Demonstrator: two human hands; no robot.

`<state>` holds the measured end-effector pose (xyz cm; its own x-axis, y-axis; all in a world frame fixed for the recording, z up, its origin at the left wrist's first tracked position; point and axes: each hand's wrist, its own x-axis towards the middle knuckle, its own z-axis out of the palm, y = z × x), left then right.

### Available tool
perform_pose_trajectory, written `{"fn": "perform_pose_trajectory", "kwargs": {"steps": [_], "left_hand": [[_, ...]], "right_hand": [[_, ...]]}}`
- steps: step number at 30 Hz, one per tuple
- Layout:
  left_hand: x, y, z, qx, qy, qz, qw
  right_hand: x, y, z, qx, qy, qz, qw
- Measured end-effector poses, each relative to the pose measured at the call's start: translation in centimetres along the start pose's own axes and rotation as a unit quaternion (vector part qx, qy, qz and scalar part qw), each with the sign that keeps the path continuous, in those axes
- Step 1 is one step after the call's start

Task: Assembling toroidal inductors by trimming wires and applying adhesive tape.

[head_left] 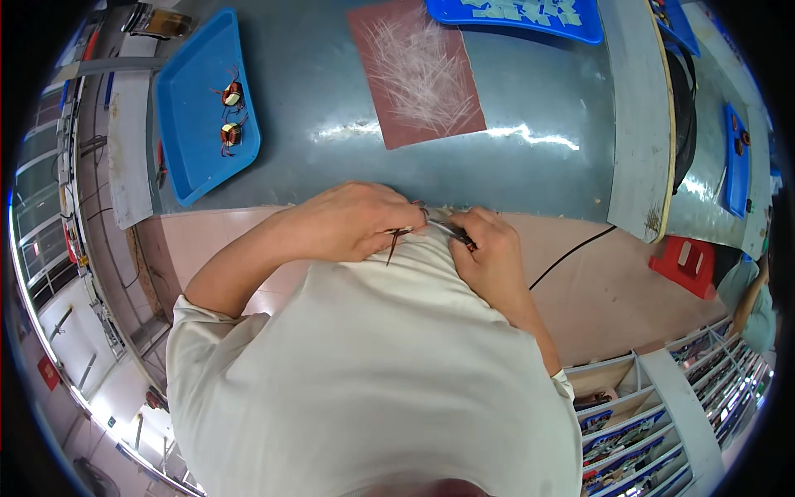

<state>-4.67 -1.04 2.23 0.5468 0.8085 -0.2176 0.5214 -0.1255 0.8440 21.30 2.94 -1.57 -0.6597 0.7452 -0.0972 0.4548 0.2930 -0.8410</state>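
My left fingers are pinching a piece with dark reddish wire leads, just off the near edge of the bench; the left hand is hiding its body. My right hand is gripping a dark-handled tool; I cannot tell whether its tips are biting. Judgement: bracing the piece firmly, working one lead at a time and sparing the windings should be serving best.

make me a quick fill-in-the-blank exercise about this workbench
The tray holding the coils is coloured ____.
The coils in it number ____.
The sheet strewn with pale strips lies to the ____ of that tray.
Thin wires stick out from the ____ hand.

Missing words: blue; two; right; left
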Motion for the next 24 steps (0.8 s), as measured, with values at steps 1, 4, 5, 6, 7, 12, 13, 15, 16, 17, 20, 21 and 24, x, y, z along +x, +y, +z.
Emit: {"fn": "perform_pose_trajectory", "kwargs": {"steps": [1,4,5,6,7,12,13,15,16,17,20,21,24], "left_hand": [[0.2,0.1,-0.2,0.001,0.002,0.001,1.0],[1.3,0.3,-0.4,-0.081,0.011,-0.099,0.992],[1.7,0.0,-0.2,-0.176,0.053,-0.1,0.978],[2.0,-0.2,0.0,-0.269,0.094,-0.1,0.953],[2.1,-0.6,0.4,-0.311,0.13,-0.083,0.938],[2.1,-1.1,1.1,-0.435,0.16,-0.088,0.882],[2.0,-1.0,1.1,-0.499,0.143,-0.105,0.848],[2.2,-0.8,1.0,-0.487,0.139,-0.107,0.856],[2.3,-0.7,0.9,-0.472,0.134,-0.106,0.865],[2.3,-0.7,0.8,-0.474,0.131,-0.106,0.864],[2.6,-0.2,0.2,-0.492,0.1,-0.1,0.859],[2.8,0.1,-0.1,-0.483,0.094,-0.113,0.863],[3.4,0.7,-0.3,-0.468,0.094,-0.129,0.869]], "right_hand": [[0.3,0.1,0.1,-0.001,0.0,-0.002,1.0],[1.8,0.1,-0.1,-0.014,0.047,-0.022,0.999],[2.3,-0.6,-0.5,0.034,0.04,0.024,0.998],[2.7,-1.1,-0.7,0.082,0.033,0.07,0.994],[2.7,-1.3,-0.7,0.08,0.031,0.069,0.994],[1.4,-1.4,-0.7,0.04,0.044,0.017,0.998],[1.3,-2.0,-1.1,0.052,0.039,0.027,0.998],[1.6,-2.8,-2.3,0.045,0.025,0.015,0.999],[1.7,-2.8,-2.8,0.037,0.014,0.002,0.999],[1.9,-2.5,-3.0,0.037,0.014,0.004,0.999],[3.3,-1.3,-3.8,-0.053,0.058,-0.061,0.995],[3.7,-0.8,-3.8,-0.088,0.069,-0.081,0.991],[4.3,-0.4,-3.8,-0.122,0.079,-0.11,0.983]]}}
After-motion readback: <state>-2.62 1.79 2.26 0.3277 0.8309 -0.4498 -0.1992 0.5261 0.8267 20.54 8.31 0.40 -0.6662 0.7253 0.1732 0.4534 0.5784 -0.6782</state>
